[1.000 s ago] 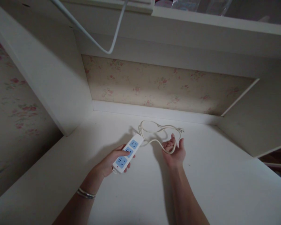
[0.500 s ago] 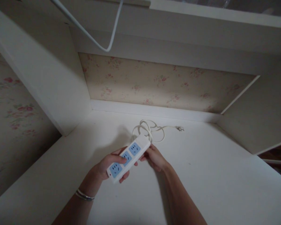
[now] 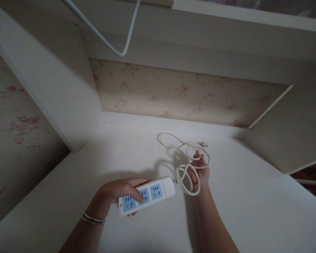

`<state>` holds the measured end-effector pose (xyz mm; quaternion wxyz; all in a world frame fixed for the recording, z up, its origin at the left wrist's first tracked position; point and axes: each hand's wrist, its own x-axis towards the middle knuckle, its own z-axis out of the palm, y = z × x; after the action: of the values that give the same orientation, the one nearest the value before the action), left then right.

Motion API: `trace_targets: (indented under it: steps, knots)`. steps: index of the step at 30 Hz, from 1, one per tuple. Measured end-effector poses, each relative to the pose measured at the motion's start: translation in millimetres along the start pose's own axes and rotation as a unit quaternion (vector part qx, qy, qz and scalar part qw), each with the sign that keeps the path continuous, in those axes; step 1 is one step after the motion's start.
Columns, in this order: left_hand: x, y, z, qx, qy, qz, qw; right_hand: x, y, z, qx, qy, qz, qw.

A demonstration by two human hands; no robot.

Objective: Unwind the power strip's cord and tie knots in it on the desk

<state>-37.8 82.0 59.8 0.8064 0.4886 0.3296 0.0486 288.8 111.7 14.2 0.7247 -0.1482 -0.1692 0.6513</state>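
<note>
A white power strip with blue socket faces lies in my left hand, the thumb across its top and fingertips showing beneath. From its right end runs a cream power cord, looped over my right hand. That hand is turned palm up, its fingers curled around the loops. Part of the cord lies on the white desktop, where the plug rests beyond my right fingers. Bracelets circle my left wrist.
A bent white bar hangs at the upper left, under a shelf. White side panels stand left and right. Floral wallpaper covers the back, above a white ledge.
My right hand has moved right from the strip's end, turned palm up and lifted the cord's loops. The power strip has swung nearer to level and come slightly closer.
</note>
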Motion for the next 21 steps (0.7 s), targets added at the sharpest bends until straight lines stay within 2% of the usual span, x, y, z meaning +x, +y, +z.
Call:
trace_targets:
  steps: [3,5,11,13,18,21]
  knots:
    - [2.9,-2.8,-2.3,0.004,0.036,0.005,0.999,-5.9,-4.1,-3.7,0.099,-0.005,-0.036,0.994]
    - [4.0,-3.3,-3.2,-0.002,0.061,0.017,0.998,-7.7,-6.0,-1.7,0.116,0.006,-0.050,0.992]
    - [7.9,0.0,-4.5,-0.027,0.145,0.072,0.986,-7.9,-4.7,19.7,-0.013,0.042,-0.111,0.993]
    - [10.5,1.8,-3.0,-0.038,0.182,0.102,0.977,-8.8,-0.5,28.4,-0.053,0.026,-0.091,0.994]
    - [18.8,4.7,-1.0,-0.067,0.262,0.154,0.950,-12.8,14.9,42.3,-0.151,0.003,0.008,0.989]
    - [20.2,7.1,-5.4,-0.112,0.334,0.202,0.914,-14.5,27.7,42.9,-0.240,0.007,0.054,0.969]
